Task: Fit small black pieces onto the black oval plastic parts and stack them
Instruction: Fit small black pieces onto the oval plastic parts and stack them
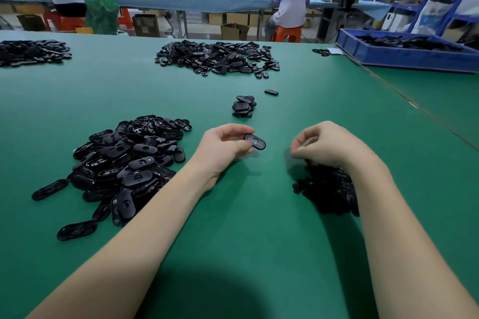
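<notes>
My left hand (223,146) pinches one black oval part (256,141) just above the green table (233,215). My right hand (324,144) hovers over a pile of small black pieces (328,190), fingers curled with thumb and fingertips together; whether a piece sits between them I cannot tell. A big heap of loose oval parts (124,166) lies to the left of my left arm. A short stack of oval parts (243,107) stands a little beyond my hands, with a single oval part (271,91) lying behind it.
Further heaps of black parts lie at the table's far middle (220,57) and far left (31,52). A blue bin (404,55) with black parts sits at the far right. Two people sit at a long bench beyond the table.
</notes>
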`<state>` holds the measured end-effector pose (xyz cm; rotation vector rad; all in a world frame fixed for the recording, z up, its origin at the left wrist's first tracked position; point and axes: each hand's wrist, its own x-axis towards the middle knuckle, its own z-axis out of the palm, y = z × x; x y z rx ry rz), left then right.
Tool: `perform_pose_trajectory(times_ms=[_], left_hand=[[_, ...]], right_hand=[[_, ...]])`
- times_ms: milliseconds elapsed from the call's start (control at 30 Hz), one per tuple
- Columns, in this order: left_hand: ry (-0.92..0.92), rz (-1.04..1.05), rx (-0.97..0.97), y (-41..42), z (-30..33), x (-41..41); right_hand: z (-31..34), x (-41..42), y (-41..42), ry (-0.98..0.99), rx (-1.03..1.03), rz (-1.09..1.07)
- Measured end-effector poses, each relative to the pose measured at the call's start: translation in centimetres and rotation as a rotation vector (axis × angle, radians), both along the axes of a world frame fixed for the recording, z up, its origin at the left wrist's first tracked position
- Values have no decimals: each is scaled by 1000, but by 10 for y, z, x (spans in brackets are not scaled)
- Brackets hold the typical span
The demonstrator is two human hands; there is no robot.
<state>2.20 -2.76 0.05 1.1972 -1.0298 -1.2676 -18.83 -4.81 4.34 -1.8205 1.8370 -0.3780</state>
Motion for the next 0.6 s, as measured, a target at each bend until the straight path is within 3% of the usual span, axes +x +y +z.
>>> perform_pose_trajectory(times_ms=[100,200,600], left_hand=[[-12,21,-28,0,-2,-1],[-64,38,-72,0,-5,-3],[-125,-21,-153,2,-4,-2]], right_hand=[[-2,9,2,-356,-15,62],[-6,23,1,-537,-14,82],[-19,39,-3,-552,-78,-33]])
